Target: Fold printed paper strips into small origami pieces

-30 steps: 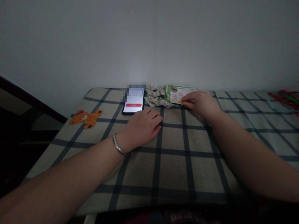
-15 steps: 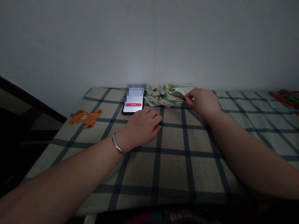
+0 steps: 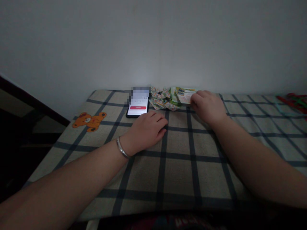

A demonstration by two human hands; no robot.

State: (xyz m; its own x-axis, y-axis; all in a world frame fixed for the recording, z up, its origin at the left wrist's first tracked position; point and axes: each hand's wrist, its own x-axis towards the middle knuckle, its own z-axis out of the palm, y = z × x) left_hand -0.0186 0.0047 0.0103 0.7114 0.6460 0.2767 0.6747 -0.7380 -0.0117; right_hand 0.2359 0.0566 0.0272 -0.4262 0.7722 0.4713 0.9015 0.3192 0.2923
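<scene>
My right hand is at the right edge of a small pile of printed green and white paper sheets. Its fingers are closed on that edge, and the fingertips are partly hidden. Left of the pile lie several folded patterned paper pieces. My left hand, with a silver bangle at the wrist, rests on the tablecloth, fingers loosely bent and apart, holding nothing. Just beyond it a phone with a lit screen and a red button lies face up.
A checked tablecloth covers the table, which meets a pale wall at the back. An orange bear picture is on the left part of the cloth. Something red and green lies at the far right.
The right fingers have come down on the pile's edge; the lifted corner of paper now lies flatter. My left hand stays in place, and the view has shifted slightly.
</scene>
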